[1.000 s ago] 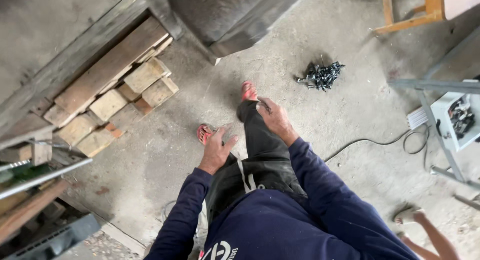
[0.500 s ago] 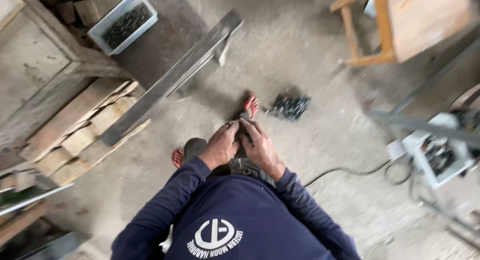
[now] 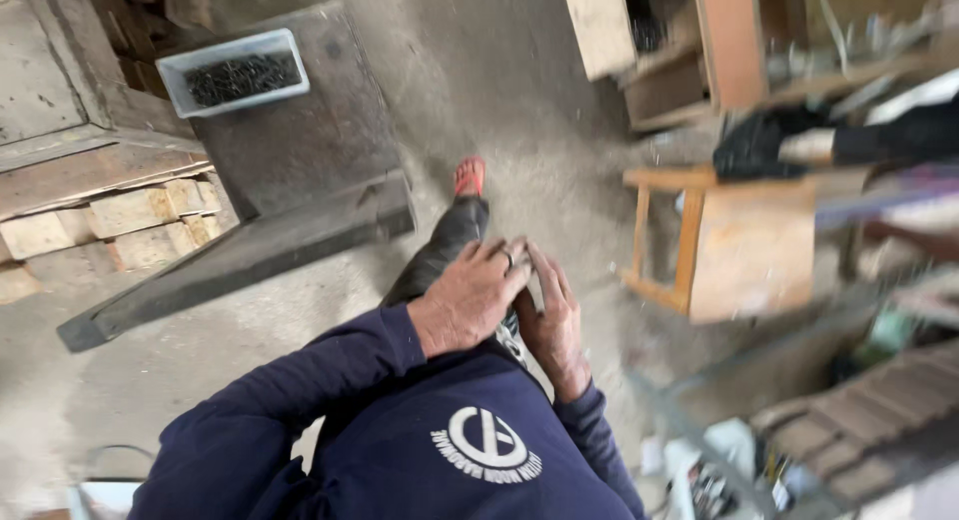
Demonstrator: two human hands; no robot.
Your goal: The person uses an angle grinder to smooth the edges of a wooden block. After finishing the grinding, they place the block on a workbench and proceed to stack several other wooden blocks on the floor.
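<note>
My left hand (image 3: pixel 468 298) lies across my right hand (image 3: pixel 552 325) in front of my chest, and the two touch along the fingers. Both have the fingers stretched out, with a ring on one finger of the left. I see nothing held between them, though the palms are hidden. Dark blue sleeves (image 3: pixel 330 380) cover both arms. Below the hands are my dark trouser leg (image 3: pixel 440 252) and a red sandal (image 3: pixel 470 176) on the concrete floor.
A grey tray of small dark parts (image 3: pixel 238 76) sits on a dark metal block (image 3: pixel 300 150), with a dark beam (image 3: pixel 250 265) in front. Wooden blocks (image 3: pixel 130 220) are stacked at left. A wooden stool (image 3: pixel 724 245) stands at right, and another person's black-gloved hand (image 3: pixel 759 142) is above it.
My hands were apart a second ago, came together over my leg, and now stay joined. The view has swung so that the tray, the metal block and the stool are in sight.
</note>
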